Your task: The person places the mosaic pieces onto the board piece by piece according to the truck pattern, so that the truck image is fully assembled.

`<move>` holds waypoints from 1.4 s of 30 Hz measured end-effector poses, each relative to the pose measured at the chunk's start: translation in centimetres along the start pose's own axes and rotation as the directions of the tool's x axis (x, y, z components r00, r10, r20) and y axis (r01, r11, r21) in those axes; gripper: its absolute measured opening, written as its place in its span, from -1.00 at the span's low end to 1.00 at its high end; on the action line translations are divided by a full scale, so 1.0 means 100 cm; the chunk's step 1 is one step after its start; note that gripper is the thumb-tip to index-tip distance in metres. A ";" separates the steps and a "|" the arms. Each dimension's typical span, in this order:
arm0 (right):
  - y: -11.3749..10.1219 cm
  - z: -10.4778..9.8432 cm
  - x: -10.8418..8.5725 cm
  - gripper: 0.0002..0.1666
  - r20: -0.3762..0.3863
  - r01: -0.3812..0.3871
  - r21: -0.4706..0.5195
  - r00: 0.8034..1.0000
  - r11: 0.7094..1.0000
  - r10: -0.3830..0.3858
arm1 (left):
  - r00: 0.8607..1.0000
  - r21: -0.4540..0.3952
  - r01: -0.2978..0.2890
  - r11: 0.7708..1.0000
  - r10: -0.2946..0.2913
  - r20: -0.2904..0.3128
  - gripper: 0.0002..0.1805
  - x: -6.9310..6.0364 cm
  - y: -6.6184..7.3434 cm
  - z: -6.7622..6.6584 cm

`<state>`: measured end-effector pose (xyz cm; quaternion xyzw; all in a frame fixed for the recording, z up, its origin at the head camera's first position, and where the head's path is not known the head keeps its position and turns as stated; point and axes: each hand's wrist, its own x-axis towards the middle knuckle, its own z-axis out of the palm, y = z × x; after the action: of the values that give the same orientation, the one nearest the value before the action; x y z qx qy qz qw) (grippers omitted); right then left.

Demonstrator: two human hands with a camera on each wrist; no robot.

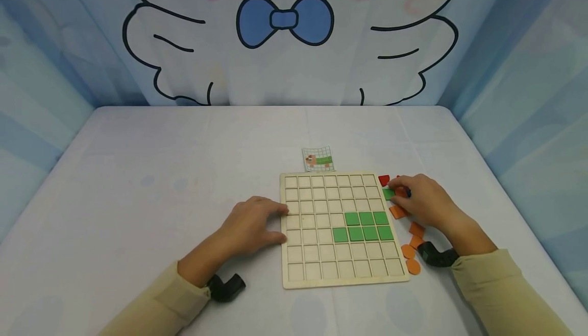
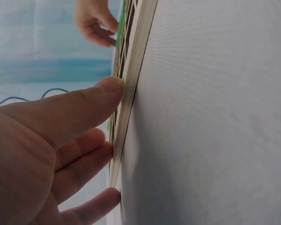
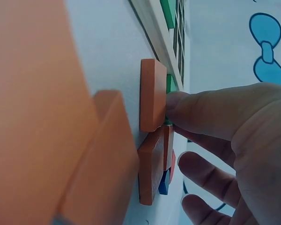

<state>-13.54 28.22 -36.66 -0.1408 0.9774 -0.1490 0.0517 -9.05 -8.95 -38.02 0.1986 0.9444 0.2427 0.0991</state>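
A wooden grid board (image 1: 307,269) lies on the table with several green square tiles (image 1: 369,233) in its right-hand cells. My left hand (image 1: 250,225) rests its thumb and fingertips against the board's left edge, the fingers fairly straight; the left wrist view shows them touching the wooden side (image 2: 129,93). Past the board's right edge, my right hand (image 1: 427,200) pinches a green square tile (image 1: 388,194) between thumb and index finger. The right wrist view shows that tile (image 3: 169,83) partly hidden behind the thumb and an orange block (image 3: 153,96).
Right of the board lie orange squares (image 1: 417,229), orange round pieces (image 1: 408,252) and a red piece (image 1: 384,180). A blue piece (image 3: 164,183) sits among them, partly covered. A small picture card (image 1: 318,159) lies behind the board.
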 end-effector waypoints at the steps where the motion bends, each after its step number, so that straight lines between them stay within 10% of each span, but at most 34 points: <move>1: 0.000 0.000 0.000 -0.67 0.004 0.000 -0.001 1.000 1.000 0.000 | 1.000 0.001 0.000 1.000 0.000 0.000 -0.41 0.000 0.000 0.000; 42: -0.027 -0.009 -0.004 -0.64 -0.014 0.071 0.024 0.997 0.997 -0.071 | 1.000 -0.006 0.003 1.000 -0.003 -0.001 -0.40 0.000 0.000 -0.001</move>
<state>-12.60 26.07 -34.96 -0.1739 0.9701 -0.1639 0.0414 -9.09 -8.94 -37.95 0.1969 0.9439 0.2457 0.0994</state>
